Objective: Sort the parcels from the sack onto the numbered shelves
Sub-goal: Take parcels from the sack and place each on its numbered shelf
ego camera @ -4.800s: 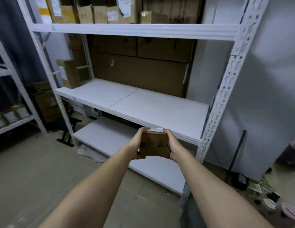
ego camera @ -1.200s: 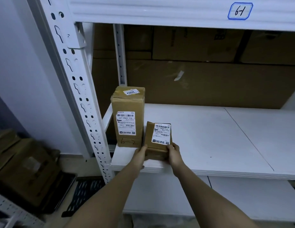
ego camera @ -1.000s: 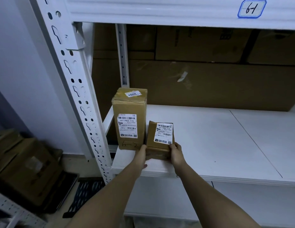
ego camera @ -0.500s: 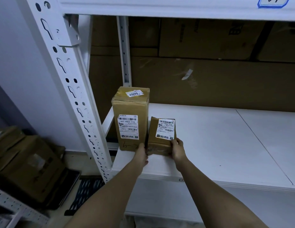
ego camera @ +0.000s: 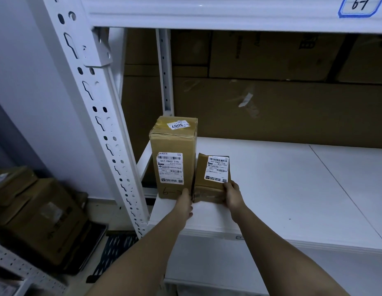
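Note:
A small brown parcel [ego camera: 209, 182] with a white barcode label stands upright on the white shelf [ego camera: 292, 189], right beside a taller brown parcel [ego camera: 174, 154] marked "6-" in pen. My left hand [ego camera: 184, 202] presses on the small parcel's left edge, squeezed between the two boxes. My right hand [ego camera: 233, 194] grips its lower right corner. The small parcel's bottom rests on the shelf board. A blue-framed tag reading "6-1" [ego camera: 359, 5] sits on the beam above.
A white slotted upright [ego camera: 96, 116] rises at the left. Large cardboard boxes [ego camera: 271, 107] fill the back of the shelf. More brown boxes [ego camera: 36, 212] sit on the floor at the left, by a black mesh crate [ego camera: 113, 248]. A lower shelf [ego camera: 207, 268] lies below.
I carried the small parcel to the left end of the shelf. In the last second I slid it back and left until it stood against the tall parcel.

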`<control>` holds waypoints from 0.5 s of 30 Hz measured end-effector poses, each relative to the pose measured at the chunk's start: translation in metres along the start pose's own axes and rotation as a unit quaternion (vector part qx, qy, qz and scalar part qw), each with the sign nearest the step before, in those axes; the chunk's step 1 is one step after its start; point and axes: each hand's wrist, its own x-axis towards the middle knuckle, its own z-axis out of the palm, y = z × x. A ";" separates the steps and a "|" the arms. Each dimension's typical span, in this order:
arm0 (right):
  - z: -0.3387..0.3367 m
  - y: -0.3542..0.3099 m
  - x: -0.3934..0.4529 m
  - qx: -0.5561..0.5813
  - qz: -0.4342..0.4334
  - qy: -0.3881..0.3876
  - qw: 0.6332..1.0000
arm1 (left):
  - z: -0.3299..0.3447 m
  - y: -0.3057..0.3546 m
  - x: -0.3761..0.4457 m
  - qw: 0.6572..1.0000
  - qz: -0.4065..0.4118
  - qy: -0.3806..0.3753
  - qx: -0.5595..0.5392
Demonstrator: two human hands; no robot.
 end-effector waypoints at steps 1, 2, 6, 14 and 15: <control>-0.001 0.000 -0.001 -0.001 0.003 -0.003 1.000 | -0.001 0.000 -0.001 1.000 -0.001 0.001 0.004; -0.002 0.000 -0.002 -0.003 0.008 -0.007 1.000 | -0.002 0.001 -0.003 1.000 -0.002 0.001 0.008; -0.011 -0.003 -0.016 -0.012 0.017 0.002 1.000 | -0.008 -0.001 -0.011 0.999 -0.004 0.002 0.033; -0.042 0.018 -0.053 -0.047 0.004 0.087 0.995 | -0.002 -0.019 -0.026 0.989 0.062 0.008 0.134; -0.046 0.020 -0.060 -0.054 0.008 0.089 0.995 | 0.004 -0.022 -0.031 0.989 0.061 -0.003 0.137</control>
